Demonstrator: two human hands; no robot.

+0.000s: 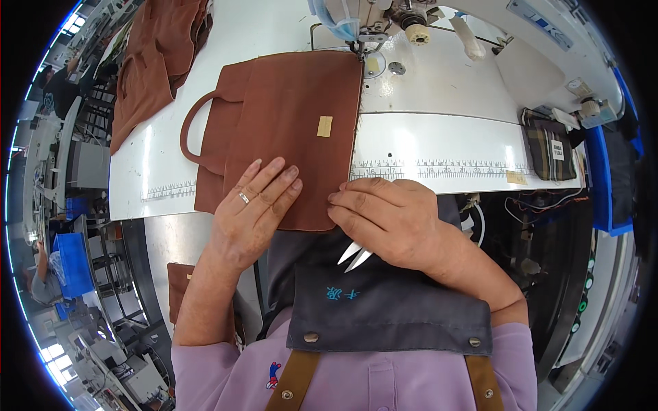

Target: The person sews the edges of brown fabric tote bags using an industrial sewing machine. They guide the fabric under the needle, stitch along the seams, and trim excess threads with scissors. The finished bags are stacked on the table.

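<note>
White sewing table (439, 147): brown fabric bag piece (288, 130) lies flat across it, long axis running from the near edge up to the sewing machine head (373, 20) at the far edge. Its right raw edge lines up straight under the needle and presser foot (363, 44), and its near end overhangs the table's near edge. Loop handle (195, 130) sticks out on the left side; small tan label (324, 126) sits mid-panel. Both hands are at the near end, directly below the needle line. Left hand (250, 212) is spread flat, palm down, pressing the panel. Right hand (387, 219) has fingers curled, tips pinching the near right corner, closer to the seam edge, with small snips (354, 255) tucked in the palm.
</note>
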